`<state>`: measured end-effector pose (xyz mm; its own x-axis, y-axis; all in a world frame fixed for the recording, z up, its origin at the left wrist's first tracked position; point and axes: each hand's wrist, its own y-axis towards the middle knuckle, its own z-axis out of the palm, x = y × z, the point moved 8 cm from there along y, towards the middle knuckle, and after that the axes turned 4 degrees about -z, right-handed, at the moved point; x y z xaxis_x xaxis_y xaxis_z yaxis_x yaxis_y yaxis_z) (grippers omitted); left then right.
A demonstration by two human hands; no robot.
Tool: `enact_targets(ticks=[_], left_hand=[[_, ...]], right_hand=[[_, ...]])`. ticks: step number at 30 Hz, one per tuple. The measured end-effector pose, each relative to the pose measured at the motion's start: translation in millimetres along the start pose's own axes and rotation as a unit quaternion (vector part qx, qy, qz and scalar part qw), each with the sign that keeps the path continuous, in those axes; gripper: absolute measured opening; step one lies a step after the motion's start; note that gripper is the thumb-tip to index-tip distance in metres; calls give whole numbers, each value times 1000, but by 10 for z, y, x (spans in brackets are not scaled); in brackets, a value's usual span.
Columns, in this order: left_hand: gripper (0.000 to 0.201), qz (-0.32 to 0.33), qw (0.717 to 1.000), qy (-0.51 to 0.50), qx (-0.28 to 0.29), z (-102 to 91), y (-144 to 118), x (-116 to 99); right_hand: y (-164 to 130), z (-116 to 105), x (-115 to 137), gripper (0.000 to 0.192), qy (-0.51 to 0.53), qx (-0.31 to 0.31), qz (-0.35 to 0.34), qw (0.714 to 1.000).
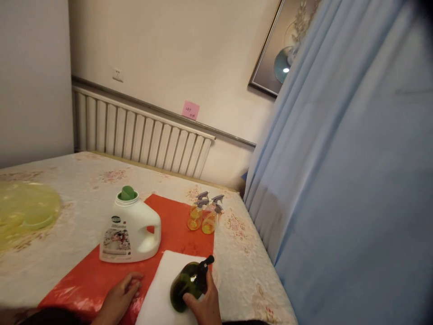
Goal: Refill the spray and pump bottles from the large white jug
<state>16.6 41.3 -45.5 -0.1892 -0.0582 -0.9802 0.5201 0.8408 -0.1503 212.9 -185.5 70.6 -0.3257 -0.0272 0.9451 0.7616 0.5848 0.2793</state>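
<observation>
At the bottom of the frame, the right hand (203, 307) holds a dark green bottle (186, 282) on a white cloth (158, 293). The left hand (120, 298) rests on the red mat (176, 225), just below a white jug (130, 230). Two yellow spray bottles (204, 216) stand in the middle.

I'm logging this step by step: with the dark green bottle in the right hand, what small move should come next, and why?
Probably stand the dark green bottle upright on the white cloth: the right hand holds it tilted, pump head pointing away, while the left hand rests free on the red mat.
</observation>
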Motion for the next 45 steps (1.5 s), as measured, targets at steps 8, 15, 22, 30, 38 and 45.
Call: enact_targets(ticks=[8, 15, 22, 30, 38, 45], left_hand=[[39, -8, 1000, -18, -7, -10, 79, 151], [39, -18, 999, -34, -14, -7, 54, 115], [38, -15, 999, -24, -18, -18, 57, 106], [37, -15, 999, -31, -11, -10, 49, 95], [34, -34, 998, -56, -19, -17, 87, 113], [33, -40, 990, -132, -15, 88, 65, -25]], right_hand=[[9, 42, -139, 80, 17, 7, 24, 1000], [19, 80, -278, 81, 29, 3, 21, 999], [41, 67, -346, 81, 13, 0, 27, 1000], [38, 51, -469, 86, 18, 3, 36, 999], [13, 76, -286, 79, 29, 14, 22, 999], [-18, 83, -189, 75, 43, 20, 30, 998]])
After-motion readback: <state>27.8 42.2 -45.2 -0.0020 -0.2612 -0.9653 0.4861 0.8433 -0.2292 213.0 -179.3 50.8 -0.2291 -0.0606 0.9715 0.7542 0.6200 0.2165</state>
